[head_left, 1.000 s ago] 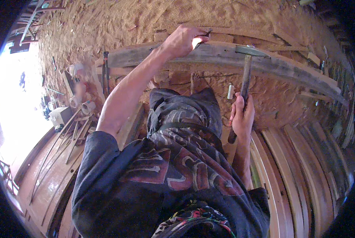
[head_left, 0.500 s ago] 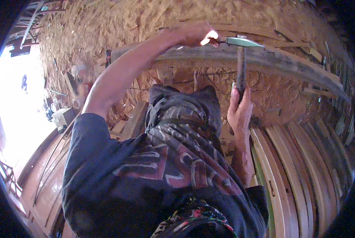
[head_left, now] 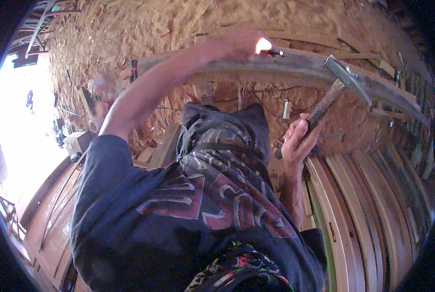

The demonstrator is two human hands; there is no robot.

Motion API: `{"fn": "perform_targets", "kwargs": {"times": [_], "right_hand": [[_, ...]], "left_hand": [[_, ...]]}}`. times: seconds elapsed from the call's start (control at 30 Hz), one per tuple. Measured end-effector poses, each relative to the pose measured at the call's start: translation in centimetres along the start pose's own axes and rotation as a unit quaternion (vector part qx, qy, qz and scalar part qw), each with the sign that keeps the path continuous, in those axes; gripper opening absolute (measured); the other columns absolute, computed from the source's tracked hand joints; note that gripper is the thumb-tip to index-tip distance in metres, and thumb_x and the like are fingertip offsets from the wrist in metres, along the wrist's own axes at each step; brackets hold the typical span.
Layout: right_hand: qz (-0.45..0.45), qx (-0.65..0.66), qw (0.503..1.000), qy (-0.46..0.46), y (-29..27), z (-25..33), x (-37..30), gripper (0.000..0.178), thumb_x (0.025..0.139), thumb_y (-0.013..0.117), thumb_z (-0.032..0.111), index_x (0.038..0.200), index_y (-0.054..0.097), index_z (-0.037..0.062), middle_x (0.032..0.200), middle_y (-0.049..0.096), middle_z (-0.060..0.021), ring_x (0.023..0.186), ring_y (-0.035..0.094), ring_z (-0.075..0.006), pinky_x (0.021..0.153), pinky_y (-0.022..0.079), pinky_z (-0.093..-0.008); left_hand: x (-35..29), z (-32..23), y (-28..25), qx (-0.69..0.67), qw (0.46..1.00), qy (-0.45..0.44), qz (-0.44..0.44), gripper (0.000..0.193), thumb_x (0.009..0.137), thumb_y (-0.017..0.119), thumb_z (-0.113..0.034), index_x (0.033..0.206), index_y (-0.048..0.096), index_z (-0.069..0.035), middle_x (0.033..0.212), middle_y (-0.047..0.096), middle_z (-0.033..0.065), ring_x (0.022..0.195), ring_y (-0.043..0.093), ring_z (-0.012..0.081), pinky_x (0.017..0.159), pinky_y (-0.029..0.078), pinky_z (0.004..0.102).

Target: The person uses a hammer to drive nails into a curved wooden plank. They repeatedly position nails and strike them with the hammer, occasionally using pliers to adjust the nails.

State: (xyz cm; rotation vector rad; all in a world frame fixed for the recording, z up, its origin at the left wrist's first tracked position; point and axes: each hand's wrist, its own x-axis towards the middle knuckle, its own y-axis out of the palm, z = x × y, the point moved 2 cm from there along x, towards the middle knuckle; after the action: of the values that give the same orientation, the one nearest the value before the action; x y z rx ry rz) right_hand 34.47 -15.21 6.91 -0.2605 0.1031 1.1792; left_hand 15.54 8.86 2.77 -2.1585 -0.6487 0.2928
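Hammer is hanging out at two o'clock, right hand wrapping its grip low round the handle, probably for leverage. Left hand is pinching a dark rod near twelve, seemingly steadying it by the beam; can't tell if they're touching.

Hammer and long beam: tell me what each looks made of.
Hammer head: probably bare steel, given its grey-green metallic sheen. Hammer handle: seemingly worn wood, brown and mottled. Long beam: likely rough, unpainted timber, greyed and streaked along its side.
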Motion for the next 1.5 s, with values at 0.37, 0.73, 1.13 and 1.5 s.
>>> {"fn": "perform_targets", "kwargs": {"times": [0.37,0.73,1.13,1.5], "right_hand": [[-0.056,0.073,0.993,0.070,-1.7,-3.2,-1.4,0.033,0.104,0.047,0.034,0.119,0.047,0.0053,0.070,0.041,0.0026,0.055,0.040,-0.0048,0.041,0.034,-0.0203],[0.005,-0.048,0.999,-0.022,-2.2,-7.1,-2.4,0.026,0.103,0.046,0.022,0.119,0.046,0.0017,0.069,0.043,0.0022,0.056,0.041,-0.0049,0.046,0.035,-0.0224],[0.054,-0.264,0.946,-0.177,-1.1,-17.8,-1.1,0.035,0.090,0.062,0.018,0.117,0.057,-0.0042,0.099,0.065,-0.0220,0.088,0.064,-0.0412,0.078,0.052,-0.0454],[0.005,-0.252,0.957,-0.147,-0.3,-16.5,-1.1,0.026,0.095,0.058,0.021,0.108,0.059,-0.0015,0.091,0.068,-0.0194,0.082,0.068,-0.0369,0.071,0.053,-0.0431]], "left_hand": [[-1.7,-5.5,9.6,-0.004,0.964,0.020,-0.265,0.028,0.087,0.062,-0.032,0.070,0.062,-0.009,0.066,0.060,0.0071,0.066,0.058,0.0268,0.071,0.042,0.0408],[-3.0,-4.5,8.5,0.038,0.979,0.056,-0.193,0.022,0.080,0.069,-0.029,0.072,0.061,-0.011,0.067,0.059,0.0028,0.072,0.060,0.0234,0.078,0.045,0.0385],[-2.7,-2.4,10.4,0.059,0.978,0.035,-0.196,0.017,0.065,0.069,-0.017,0.078,0.059,-0.012,0.072,0.060,0.0024,0.077,0.062,0.0231,0.079,0.046,0.0389],[-3.1,-1.5,11.2,0.072,0.974,0.085,-0.197,0.016,0.069,0.069,-0.022,0.078,0.058,-0.016,0.071,0.058,-0.0003,0.076,0.062,0.0208,0.080,0.045,0.0377]]}}
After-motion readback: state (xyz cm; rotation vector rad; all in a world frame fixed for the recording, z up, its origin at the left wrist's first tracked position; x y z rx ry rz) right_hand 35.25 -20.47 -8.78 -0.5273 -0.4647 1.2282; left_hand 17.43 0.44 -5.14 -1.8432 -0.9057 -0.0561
